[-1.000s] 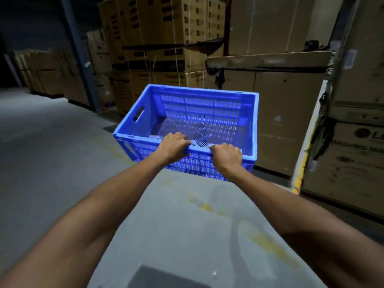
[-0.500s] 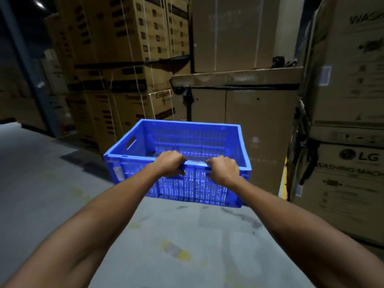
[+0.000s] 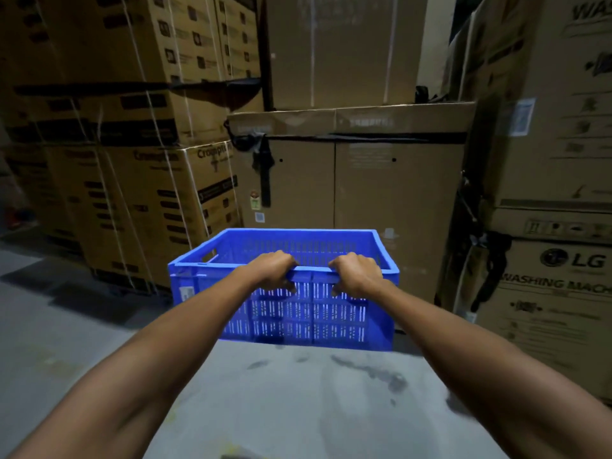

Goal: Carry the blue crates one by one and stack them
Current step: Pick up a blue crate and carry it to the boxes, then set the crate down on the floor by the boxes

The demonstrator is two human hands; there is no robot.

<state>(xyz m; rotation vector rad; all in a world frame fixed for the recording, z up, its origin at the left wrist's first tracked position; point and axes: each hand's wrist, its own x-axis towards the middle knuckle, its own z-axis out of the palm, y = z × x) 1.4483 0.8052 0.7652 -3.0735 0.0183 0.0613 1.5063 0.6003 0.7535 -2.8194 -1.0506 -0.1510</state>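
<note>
Left hand (image 3: 272, 269) and right hand (image 3: 356, 273) side by side, fingers curled over near rim of blue slatted plastic crate (image 3: 308, 313), held out front above grey concrete floor (image 3: 291, 399) (interior hidden). Beyond: stacked brown cardboard cartons (image 3: 364, 193).

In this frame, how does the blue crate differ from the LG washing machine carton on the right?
The blue crate is slotted plastic with an open top; the LG carton is closed, printed brown cardboard. The left hand and right hand grip the crate's near rim; the LG carton stands untouched under the upper carton. Both are box-shaped.
</note>
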